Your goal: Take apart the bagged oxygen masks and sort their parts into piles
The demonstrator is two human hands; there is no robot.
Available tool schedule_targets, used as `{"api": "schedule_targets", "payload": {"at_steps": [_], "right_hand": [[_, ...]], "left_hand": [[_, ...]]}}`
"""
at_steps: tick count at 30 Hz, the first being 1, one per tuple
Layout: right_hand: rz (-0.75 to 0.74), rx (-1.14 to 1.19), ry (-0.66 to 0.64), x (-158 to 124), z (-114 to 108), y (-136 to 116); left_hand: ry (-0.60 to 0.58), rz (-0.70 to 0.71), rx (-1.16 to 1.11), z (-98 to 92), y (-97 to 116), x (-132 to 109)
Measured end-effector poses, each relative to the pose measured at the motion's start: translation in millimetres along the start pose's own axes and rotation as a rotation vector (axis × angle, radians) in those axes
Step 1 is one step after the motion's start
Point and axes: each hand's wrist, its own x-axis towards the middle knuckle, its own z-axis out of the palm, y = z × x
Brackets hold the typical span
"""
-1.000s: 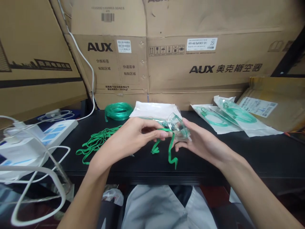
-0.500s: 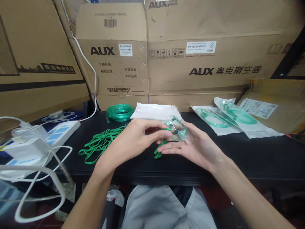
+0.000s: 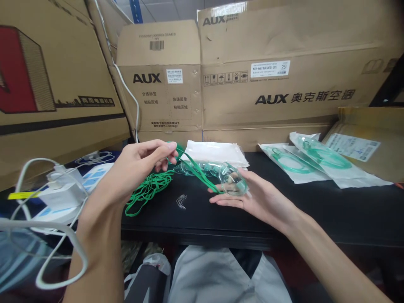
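My right hand [image 3: 252,198] cradles a clear plastic oxygen mask [image 3: 233,181] above the black table [image 3: 331,210], fingers curled round it. My left hand [image 3: 139,162] is up and to the left, pinching a green elastic strap [image 3: 195,170] that runs taut from its fingertips down to the mask. A loose pile of green straps [image 3: 147,189] lies on the table just under my left hand.
A white pouch [image 3: 216,152] lies behind the mask, sealed mask packs [image 3: 315,162] to the right. Small metal clips [image 3: 181,201] sit mid-table. A white power strip with cables [image 3: 63,189] is at the left. Cardboard boxes [image 3: 277,84] wall the back.
My left hand has pulled away up and to the left, drawing the green strap out taut from the mask. My right hand stays under the mask. The view has tilted up.
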Motion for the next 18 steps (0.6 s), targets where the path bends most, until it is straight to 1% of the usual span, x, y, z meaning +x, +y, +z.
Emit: {"api": "schedule_targets", "payload": {"at_steps": [5, 9, 11, 14, 16, 18], "right_hand": [[0.020, -0.014, -0.047, -6.0, 10.6, 2.6], [0.010, -0.059, -0.047, -6.9, 7.4, 1.0], [-0.014, -0.082, -0.049, -7.1, 4.5, -1.7], [-0.048, -0.123, -0.039, -8.5, 1.4, -6.7], [-0.068, -0.159, -0.019, -9.6, 0.4, -9.1], [-0.088, -0.216, 0.011, -10.3, -0.3, -9.8]], "left_hand": [[0.089, -0.034, 0.019, -17.7, -3.8, -2.5], [0.161, -0.074, 0.033, -31.8, -3.7, -5.0], [0.195, -0.101, 0.101, -38.3, -6.1, -5.0], [0.158, -0.166, 0.348, -46.9, -18.7, -2.1], [0.097, -0.222, 0.572, -52.4, -34.5, 1.8], [0.076, -0.280, 0.755, -57.5, -52.9, 6.5]]}}
